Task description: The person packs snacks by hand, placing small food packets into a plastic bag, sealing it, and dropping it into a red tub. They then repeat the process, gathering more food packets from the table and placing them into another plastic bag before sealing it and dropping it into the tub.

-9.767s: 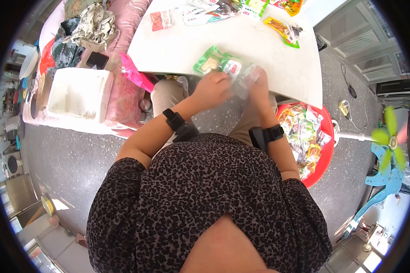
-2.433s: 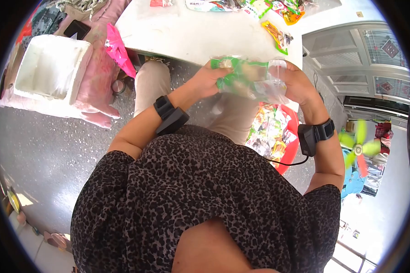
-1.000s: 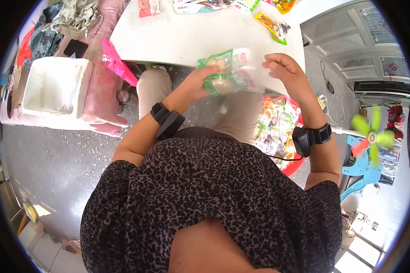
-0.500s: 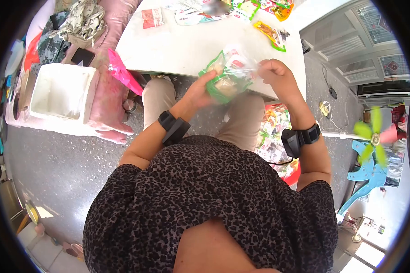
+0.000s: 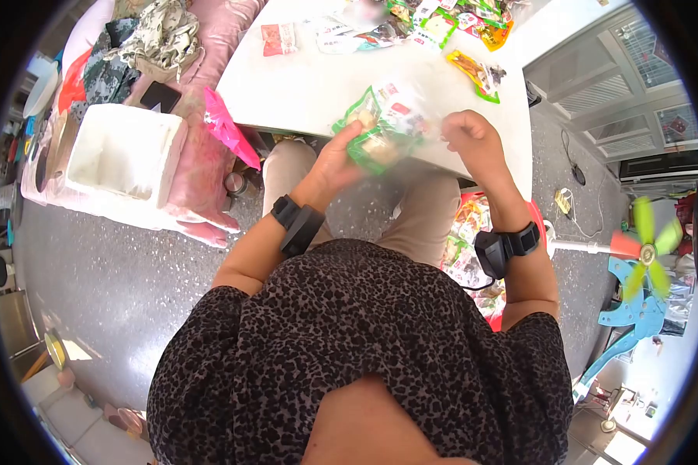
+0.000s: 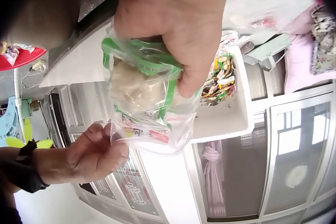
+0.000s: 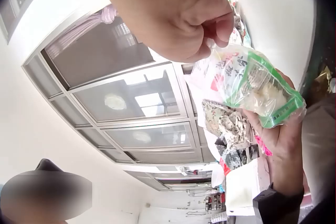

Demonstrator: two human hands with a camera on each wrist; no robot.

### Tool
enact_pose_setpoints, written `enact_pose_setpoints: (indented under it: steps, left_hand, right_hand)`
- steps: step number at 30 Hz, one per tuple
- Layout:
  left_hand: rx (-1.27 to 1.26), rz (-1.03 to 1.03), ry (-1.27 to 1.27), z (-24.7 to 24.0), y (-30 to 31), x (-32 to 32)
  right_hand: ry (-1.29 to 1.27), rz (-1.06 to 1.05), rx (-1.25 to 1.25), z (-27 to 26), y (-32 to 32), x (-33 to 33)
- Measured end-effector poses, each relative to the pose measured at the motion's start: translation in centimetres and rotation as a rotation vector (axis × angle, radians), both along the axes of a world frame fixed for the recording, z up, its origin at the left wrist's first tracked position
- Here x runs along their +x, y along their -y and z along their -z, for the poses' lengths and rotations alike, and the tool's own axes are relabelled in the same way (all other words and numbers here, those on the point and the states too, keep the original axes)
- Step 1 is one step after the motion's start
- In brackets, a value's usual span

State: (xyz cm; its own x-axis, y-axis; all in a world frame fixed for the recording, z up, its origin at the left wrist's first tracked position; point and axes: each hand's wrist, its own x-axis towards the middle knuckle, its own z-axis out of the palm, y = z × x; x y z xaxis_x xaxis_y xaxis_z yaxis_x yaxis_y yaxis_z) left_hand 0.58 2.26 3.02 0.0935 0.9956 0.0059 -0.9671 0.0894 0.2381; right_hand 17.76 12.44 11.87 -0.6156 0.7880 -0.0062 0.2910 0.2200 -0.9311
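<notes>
A clear plastic food bag (image 5: 378, 149) with green edging is held over the table's near edge. Pale, rounded pieces show inside it in the left wrist view, where the bag (image 6: 139, 90) hangs below the left hand (image 6: 173, 19). My left hand (image 5: 336, 161) grips its filled end, thumb across the front. At the other end, my right hand (image 5: 477, 143) has curled fingers. The right wrist view has that hand (image 7: 184, 19) pinching the clear, printed end of the bag (image 7: 252, 85) between thumb and fingers.
Several snack packets lie along the far side of the white table (image 5: 302, 97), with an orange-green packet (image 5: 477, 75) at right. A red basin (image 5: 537, 213) of packets stands by the right leg. To the left are a white foam box (image 5: 124, 155), a pink bag (image 5: 229, 130) and a phone (image 5: 160, 97).
Both hands held the bag stretched flat 2.4 s ago. The right hand then came off its clear end and has returned to pinch it. The left hand keeps its grip.
</notes>
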Motion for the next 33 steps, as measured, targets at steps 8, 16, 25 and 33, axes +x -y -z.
enact_pose_setpoints:
  steps: [8,16,25,33]
  left_hand:
    - [-0.004,0.033,0.040,1.7,0.4,0.5]
    - [-0.012,-0.035,-0.041,1.3,0.4,-0.7]
    - [-0.047,-0.055,-0.190,2.1,0.2,-0.8]
    - [0.170,-0.147,-0.788,-2.3,-2.9,-4.9]
  right_hand:
    - [-0.117,-0.038,0.266,-1.7,-0.5,-1.8]
    - [0.063,-0.057,0.166,-2.1,-0.5,-1.3]
    - [-0.120,-0.258,0.274,-4.5,-0.6,-1.7]
    - [0.037,-0.334,0.168,-3.9,-2.8,0.0]
